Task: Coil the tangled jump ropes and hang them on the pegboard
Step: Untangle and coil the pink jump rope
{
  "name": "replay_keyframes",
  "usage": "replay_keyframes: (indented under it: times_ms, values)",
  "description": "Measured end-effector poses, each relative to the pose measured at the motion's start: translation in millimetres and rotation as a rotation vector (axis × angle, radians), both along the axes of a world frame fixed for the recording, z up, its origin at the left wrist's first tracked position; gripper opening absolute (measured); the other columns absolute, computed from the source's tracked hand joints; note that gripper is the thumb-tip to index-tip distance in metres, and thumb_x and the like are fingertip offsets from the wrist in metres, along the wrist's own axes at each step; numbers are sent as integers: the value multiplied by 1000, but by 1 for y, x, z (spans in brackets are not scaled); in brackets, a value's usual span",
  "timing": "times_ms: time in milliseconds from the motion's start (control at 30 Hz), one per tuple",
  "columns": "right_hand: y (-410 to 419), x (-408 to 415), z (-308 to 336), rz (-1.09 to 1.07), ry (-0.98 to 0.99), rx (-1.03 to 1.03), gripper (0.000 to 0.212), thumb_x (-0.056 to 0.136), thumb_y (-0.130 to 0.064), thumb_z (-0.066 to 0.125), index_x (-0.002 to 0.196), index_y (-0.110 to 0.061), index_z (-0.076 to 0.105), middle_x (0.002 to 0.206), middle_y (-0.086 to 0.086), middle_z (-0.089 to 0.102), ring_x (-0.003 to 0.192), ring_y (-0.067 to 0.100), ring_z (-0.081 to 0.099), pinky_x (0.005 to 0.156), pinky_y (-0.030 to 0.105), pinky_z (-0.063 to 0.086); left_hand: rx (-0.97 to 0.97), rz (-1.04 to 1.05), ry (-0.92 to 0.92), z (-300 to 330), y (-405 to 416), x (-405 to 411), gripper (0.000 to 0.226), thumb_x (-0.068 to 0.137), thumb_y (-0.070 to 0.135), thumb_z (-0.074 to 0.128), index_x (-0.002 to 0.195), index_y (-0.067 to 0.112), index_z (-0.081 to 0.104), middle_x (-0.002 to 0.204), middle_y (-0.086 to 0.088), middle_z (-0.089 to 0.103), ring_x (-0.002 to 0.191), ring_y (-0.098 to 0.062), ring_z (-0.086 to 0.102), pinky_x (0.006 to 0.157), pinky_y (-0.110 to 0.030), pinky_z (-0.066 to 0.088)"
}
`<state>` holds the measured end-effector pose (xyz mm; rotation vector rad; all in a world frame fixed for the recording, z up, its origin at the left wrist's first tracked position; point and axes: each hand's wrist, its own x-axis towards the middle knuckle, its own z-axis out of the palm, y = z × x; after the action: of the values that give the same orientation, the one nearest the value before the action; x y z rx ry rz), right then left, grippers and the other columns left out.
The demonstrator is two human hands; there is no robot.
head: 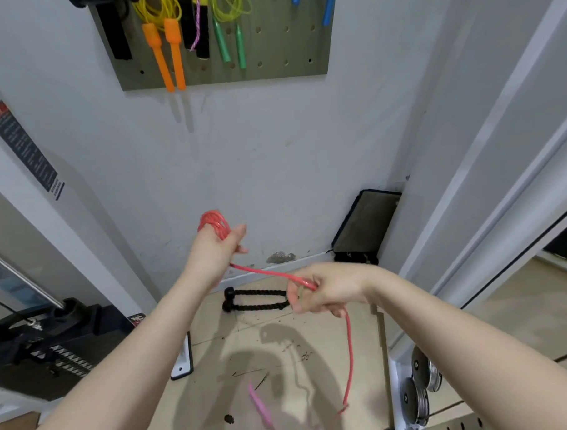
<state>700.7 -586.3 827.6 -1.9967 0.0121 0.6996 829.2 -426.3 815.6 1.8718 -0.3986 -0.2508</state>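
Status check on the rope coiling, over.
Left hand grips red coil. Right hand pinches the red rope, tail hanging loose. Pegboard ahead, nothing blocking.

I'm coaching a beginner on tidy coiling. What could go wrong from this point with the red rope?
The loops of the red rope sit high on the left hand near the fingertips, so they might slip off. The free tail hangs from the right hand down to the floor and could snag or kink while being wound.
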Motion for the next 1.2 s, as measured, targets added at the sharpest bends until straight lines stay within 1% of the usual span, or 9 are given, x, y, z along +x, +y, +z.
replay_keyframes:
  times_ms: [200,300,400,500,600,800,967,1067,1200]
  values:
    - [-20,7,48,-222,-247,187,24,92,-11,55,68,-10,58,36,-9,33,29,4,29,43,21,46,390,-473,83,4,-15,-48,83,89,68,12,86,2,64,57,-8,68,50,-14,62,59,-23,45]
    - [-29,10,38,-499,-432,191,30,89,-16,60,60,-10,51,37,-10,35,31,5,34,49,26,40,79,-846,561,16,-13,-50,107,72,78,2,114,-1,60,42,-10,57,36,-15,50,52,-23,46]
    - [-17,11,14,-547,-454,256,31,92,-21,55,63,-12,57,54,4,47,43,6,42,50,21,40,-287,-1037,690,36,-14,-46,89,67,81,43,112,9,67,35,-3,51,42,-16,51,53,-21,46]
    - [-6,11,-10,-384,-216,202,36,97,-33,45,69,-11,53,55,6,45,40,8,43,54,27,49,-492,-825,502,42,-20,-33,70,60,55,77,116,16,64,41,2,52,51,-16,47,55,-18,44]
    - [-4,4,-27,-216,-39,-3,25,98,-30,46,88,-8,51,54,-1,47,36,7,44,51,28,47,-681,-374,470,41,-26,-13,52,84,23,62,131,7,46,57,3,64,45,-6,50,50,-13,42]
    - [-3,-6,10,21,-8,-181,22,91,-16,58,113,-12,55,61,-1,50,35,5,45,42,23,41,-169,-24,102,0,-24,16,50,91,6,55,137,2,35,65,13,70,62,-12,62,76,-23,48]
    - [-23,13,51,-450,-590,-120,15,81,-16,71,76,-4,65,57,1,47,44,1,40,47,11,37,155,-568,342,7,-20,-21,60,98,48,19,97,6,62,37,-1,51,32,-8,46,42,-15,38]
    - [-33,21,41,-595,-663,-125,26,74,-23,77,71,-4,61,55,-2,43,48,3,36,50,18,33,-102,-973,627,10,-22,-19,91,85,72,14,107,3,68,34,1,45,33,-12,42,62,-24,44]
    - [-17,22,15,-547,-547,-8,16,90,-12,59,76,-3,59,60,-1,52,49,-3,48,54,15,42,-484,-1244,705,27,-23,-14,71,86,59,47,117,-3,61,42,8,49,41,-5,51,72,-21,48]
